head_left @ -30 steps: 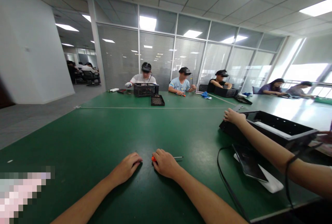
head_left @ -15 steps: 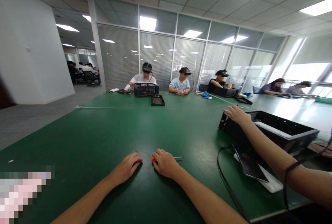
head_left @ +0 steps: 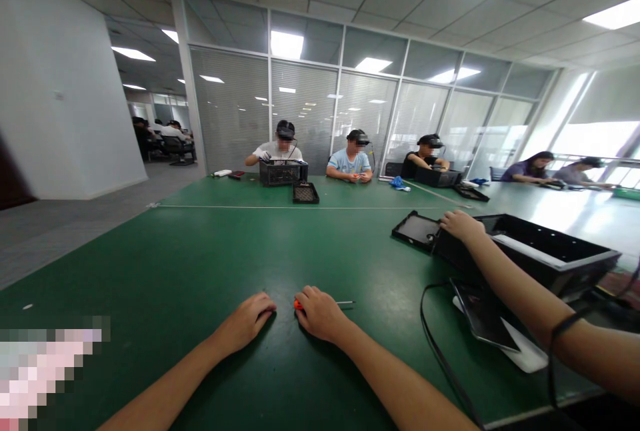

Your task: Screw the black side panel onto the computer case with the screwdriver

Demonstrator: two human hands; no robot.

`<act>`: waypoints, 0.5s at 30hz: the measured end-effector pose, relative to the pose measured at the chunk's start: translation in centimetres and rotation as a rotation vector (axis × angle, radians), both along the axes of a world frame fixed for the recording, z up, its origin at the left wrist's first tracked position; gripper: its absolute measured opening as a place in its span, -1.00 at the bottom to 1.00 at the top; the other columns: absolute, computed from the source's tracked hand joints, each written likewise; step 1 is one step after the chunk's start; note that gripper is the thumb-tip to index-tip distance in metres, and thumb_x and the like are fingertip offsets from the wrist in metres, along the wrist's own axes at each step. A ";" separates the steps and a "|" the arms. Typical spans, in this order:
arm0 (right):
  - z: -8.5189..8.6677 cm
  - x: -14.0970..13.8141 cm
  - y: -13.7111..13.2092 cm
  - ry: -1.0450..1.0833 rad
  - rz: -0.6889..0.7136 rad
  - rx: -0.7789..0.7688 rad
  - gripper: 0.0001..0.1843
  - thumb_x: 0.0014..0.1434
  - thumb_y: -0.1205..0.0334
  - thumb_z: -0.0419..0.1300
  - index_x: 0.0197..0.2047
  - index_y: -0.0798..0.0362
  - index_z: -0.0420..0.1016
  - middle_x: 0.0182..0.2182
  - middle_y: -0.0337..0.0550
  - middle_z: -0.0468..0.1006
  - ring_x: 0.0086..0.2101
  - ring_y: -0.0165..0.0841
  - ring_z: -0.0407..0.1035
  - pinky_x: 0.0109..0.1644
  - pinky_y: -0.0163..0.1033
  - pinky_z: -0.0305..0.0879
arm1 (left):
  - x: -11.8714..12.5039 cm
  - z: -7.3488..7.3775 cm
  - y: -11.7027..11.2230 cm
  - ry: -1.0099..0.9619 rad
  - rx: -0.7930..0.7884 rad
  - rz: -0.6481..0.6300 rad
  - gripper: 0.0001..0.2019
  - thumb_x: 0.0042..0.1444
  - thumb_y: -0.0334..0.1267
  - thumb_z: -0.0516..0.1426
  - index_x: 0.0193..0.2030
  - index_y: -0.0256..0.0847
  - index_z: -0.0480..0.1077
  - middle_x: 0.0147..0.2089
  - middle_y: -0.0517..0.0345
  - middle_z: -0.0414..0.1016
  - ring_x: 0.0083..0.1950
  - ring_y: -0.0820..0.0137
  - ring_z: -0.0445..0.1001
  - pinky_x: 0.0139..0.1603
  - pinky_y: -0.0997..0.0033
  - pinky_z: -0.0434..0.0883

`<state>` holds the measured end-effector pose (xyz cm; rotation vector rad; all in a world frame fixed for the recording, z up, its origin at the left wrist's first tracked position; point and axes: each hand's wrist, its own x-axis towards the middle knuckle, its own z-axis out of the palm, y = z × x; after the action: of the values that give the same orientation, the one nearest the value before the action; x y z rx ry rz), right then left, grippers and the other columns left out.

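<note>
My right hand [head_left: 320, 314] rests on the green table with its fingers wrapped over a screwdriver [head_left: 346, 303]. The screwdriver's orange end peeks out on the left, and its thin metal shaft lies to the right, pointing away from my left hand. A short gap to the left, my left hand [head_left: 245, 321] lies on the tabletop, fingers curled together and thumb alongside. Nothing shows in it, though its palm side is hidden.
At the right, a co-worker's hand [head_left: 463, 226] is on a black computer case [head_left: 555, 271], with a black panel [head_left: 416, 230] at its left end. Nearer lie a dark phone-like slab [head_left: 487, 321] and a black cable [head_left: 434, 344]. Several people sit across the green table [head_left: 225, 244].
The black panel at the case's left end now lies tipped outward on the table, beside the co-worker's hand. My hands and the screwdriver stay put; the view shifts slightly.
</note>
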<state>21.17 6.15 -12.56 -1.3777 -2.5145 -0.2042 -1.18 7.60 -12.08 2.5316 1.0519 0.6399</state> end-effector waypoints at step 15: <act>-0.1 0.1 0.0 0.009 0.005 0.005 -0.77 0.20 0.19 -0.02 -0.14 0.08 0.34 -0.24 -0.07 0.37 -0.21 -0.30 0.24 -0.19 -0.26 0.20 | -0.1 -0.2 0.1 -0.001 0.008 0.002 -0.76 0.22 -0.26 -0.09 -0.20 -0.17 0.39 -0.19 0.10 0.37 -0.13 0.37 0.34 -0.02 0.34 0.29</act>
<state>21.27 6.14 -12.69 -1.3678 -2.5076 -0.2024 -1.26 7.67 -12.26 2.5373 1.0543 0.6469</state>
